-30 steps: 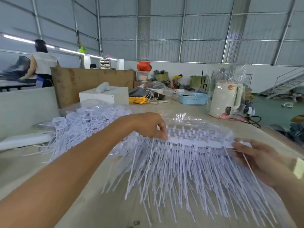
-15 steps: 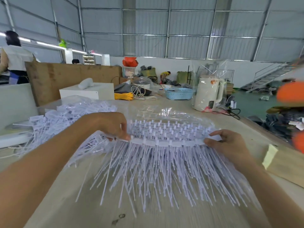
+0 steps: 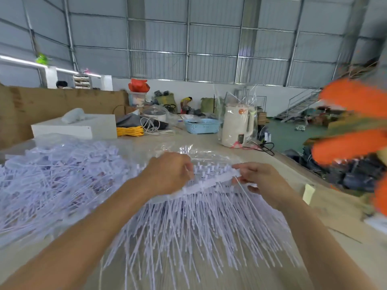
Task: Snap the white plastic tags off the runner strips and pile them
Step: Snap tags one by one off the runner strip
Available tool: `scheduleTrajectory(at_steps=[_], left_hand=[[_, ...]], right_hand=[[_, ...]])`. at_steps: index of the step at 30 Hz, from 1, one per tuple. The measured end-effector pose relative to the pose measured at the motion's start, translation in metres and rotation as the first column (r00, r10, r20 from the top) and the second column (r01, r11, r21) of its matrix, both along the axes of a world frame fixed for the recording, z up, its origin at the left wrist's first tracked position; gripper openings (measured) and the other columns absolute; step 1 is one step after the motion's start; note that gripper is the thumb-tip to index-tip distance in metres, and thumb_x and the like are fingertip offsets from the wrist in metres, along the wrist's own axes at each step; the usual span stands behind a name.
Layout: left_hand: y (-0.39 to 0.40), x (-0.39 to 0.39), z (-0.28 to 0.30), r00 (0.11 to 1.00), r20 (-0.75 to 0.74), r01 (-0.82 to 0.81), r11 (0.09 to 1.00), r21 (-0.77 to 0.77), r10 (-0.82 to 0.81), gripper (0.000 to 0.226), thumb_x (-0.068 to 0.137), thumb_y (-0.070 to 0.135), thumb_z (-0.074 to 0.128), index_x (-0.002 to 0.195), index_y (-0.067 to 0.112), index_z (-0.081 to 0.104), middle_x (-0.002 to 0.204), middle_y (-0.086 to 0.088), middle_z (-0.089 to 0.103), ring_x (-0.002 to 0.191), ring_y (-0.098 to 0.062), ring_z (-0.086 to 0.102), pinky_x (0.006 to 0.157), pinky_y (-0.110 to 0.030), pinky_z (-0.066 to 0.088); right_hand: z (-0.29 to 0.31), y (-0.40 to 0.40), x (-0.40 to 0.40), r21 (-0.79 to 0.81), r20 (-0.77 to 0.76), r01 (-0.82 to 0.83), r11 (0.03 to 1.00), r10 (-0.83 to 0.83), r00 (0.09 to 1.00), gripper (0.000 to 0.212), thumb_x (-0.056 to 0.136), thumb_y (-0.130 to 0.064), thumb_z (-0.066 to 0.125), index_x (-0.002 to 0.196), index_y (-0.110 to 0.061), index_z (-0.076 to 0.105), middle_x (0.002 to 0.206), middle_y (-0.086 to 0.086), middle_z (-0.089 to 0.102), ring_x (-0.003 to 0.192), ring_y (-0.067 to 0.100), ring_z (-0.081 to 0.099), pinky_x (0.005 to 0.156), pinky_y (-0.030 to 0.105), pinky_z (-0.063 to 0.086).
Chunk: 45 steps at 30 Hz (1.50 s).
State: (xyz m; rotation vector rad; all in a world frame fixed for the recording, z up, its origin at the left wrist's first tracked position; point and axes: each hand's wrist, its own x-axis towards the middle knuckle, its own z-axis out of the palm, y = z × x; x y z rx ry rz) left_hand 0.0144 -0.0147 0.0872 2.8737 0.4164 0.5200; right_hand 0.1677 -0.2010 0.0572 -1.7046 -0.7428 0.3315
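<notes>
Left hand (image 3: 170, 173) and right hand (image 3: 258, 180) each pinch an end of the runner strip (image 3: 206, 183), held above the table (image 3: 247, 155). Loose white tags (image 3: 54, 181) are heaped at left; a kettle (image 3: 236, 127) and blue basket (image 3: 201, 126) stand well beyond.

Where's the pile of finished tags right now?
In the head view the pile of loose white tags lies on the table to the person's left, just beyond the left hand, in front of the white box.
</notes>
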Motion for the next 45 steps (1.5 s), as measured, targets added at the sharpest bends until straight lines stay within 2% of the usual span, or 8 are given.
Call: scheduleTrajectory(at_steps=[9, 14, 19, 24, 27, 37, 40, 45], left_hand=[[-0.052, 0.068, -0.043, 0.977, 0.144, 0.191, 0.939, -0.287, -0.155, 0.026, 0.085, 0.038, 0.065, 0.094, 0.014, 0.064, 0.088, -0.005, 0.065, 0.084, -0.025, 0.062, 0.071, -0.033, 0.047], [-0.053, 0.070, -0.045, 0.962, 0.236, 0.117, 0.990, 0.082, -0.134, 0.026, 0.093, 0.033, 0.052, 0.113, 0.018, 0.058, 0.100, -0.006, 0.066, 0.094, -0.026, 0.059, 0.073, -0.030, 0.032], [-0.056, 0.066, -0.044, 0.957, 0.231, 0.123, 0.965, 0.233, -0.177, 0.030, 0.092, 0.032, 0.050, 0.119, 0.023, 0.060, 0.112, 0.001, 0.061, 0.102, -0.019, 0.057, 0.091, -0.032, 0.035], [-0.062, 0.061, -0.041, 0.894, 0.330, 0.112, 0.864, 0.490, -0.303, 0.014, 0.075, 0.025, 0.069, 0.074, 0.012, 0.071, 0.064, -0.001, 0.066, 0.055, -0.019, 0.061, 0.076, -0.029, 0.045], [-0.062, 0.063, -0.046, 0.969, 0.129, 0.109, 0.834, 0.541, -0.210, 0.018, 0.094, 0.021, 0.049, 0.091, 0.016, 0.065, 0.080, 0.002, 0.065, 0.064, -0.018, 0.048, 0.090, -0.032, 0.028], [-0.051, 0.063, -0.038, 0.911, 0.248, 0.339, 0.941, 0.001, -0.329, 0.047, 0.095, 0.027, 0.052, 0.049, 0.019, 0.045, 0.044, 0.003, 0.038, 0.042, -0.014, 0.035, 0.067, -0.034, 0.036], [-0.050, 0.065, -0.038, 0.882, 0.364, 0.405, 0.876, -0.262, -0.299, 0.044, 0.091, 0.025, 0.060, 0.048, 0.019, 0.059, 0.049, 0.006, 0.058, 0.043, -0.014, 0.049, 0.050, -0.024, 0.040], [-0.044, 0.062, -0.037, 0.856, 0.457, 0.438, 0.809, -0.392, -0.242, 0.036, 0.077, 0.033, 0.073, 0.104, 0.010, 0.072, 0.099, 0.002, 0.071, 0.064, 0.011, 0.056, 0.062, -0.004, 0.042]], right_hand=[[-0.010, -0.005, 0.005, 0.107, 0.011, 0.036, 0.994, -0.037, 0.999, 0.022, 0.090, -0.019, 0.060, 0.075, -0.023, 0.075, 0.068, -0.004, 0.069, 0.063, 0.004, 0.062, 0.063, 0.023, 0.043], [-0.012, -0.002, 0.002, 0.094, -0.006, 0.006, 0.996, -0.005, 1.000, 0.038, 0.087, -0.047, 0.057, 0.074, -0.014, 0.069, 0.078, 0.011, 0.072, 0.069, 0.016, 0.057, 0.065, 0.025, 0.040], [-0.012, 0.000, 0.000, 0.112, 0.009, -0.005, 0.994, 0.004, 1.000, 0.029, 0.090, -0.021, 0.062, 0.064, -0.008, 0.065, 0.062, 0.008, 0.062, 0.054, 0.011, 0.048, 0.054, 0.020, 0.033], [-0.013, 0.001, 0.001, 0.116, -0.087, 0.004, 0.993, 0.006, 0.996, 0.032, 0.093, -0.022, 0.057, 0.063, -0.011, 0.058, 0.056, 0.004, 0.061, 0.053, 0.013, 0.048, 0.061, 0.026, 0.035], [-0.017, 0.005, 0.000, 0.116, 0.048, 0.017, 0.993, -0.023, 0.999, 0.041, 0.094, -0.021, 0.057, 0.056, -0.008, 0.052, 0.051, 0.004, 0.058, 0.045, 0.012, 0.044, 0.054, 0.021, 0.038], [-0.020, 0.006, 0.006, 0.138, 0.391, -0.010, 0.990, -0.045, 0.919, 0.031, 0.094, -0.013, 0.055, 0.064, -0.008, 0.062, 0.051, -0.003, 0.059, 0.050, 0.007, 0.051, 0.059, 0.017, 0.042], [-0.016, -0.001, 0.012, 0.287, 0.192, 0.129, 0.949, -0.189, 0.963, 0.020, 0.094, -0.014, 0.054, 0.079, -0.011, 0.067, 0.058, -0.001, 0.060, 0.053, 0.009, 0.053, 0.058, 0.022, 0.047], [-0.003, -0.029, 0.034, 0.390, -0.432, 0.441, 0.808, -0.262, 0.863, 0.010, 0.096, -0.022, 0.053, 0.094, -0.017, 0.060, 0.062, 0.000, 0.056, 0.054, 0.012, 0.050, 0.054, 0.026, 0.044]])
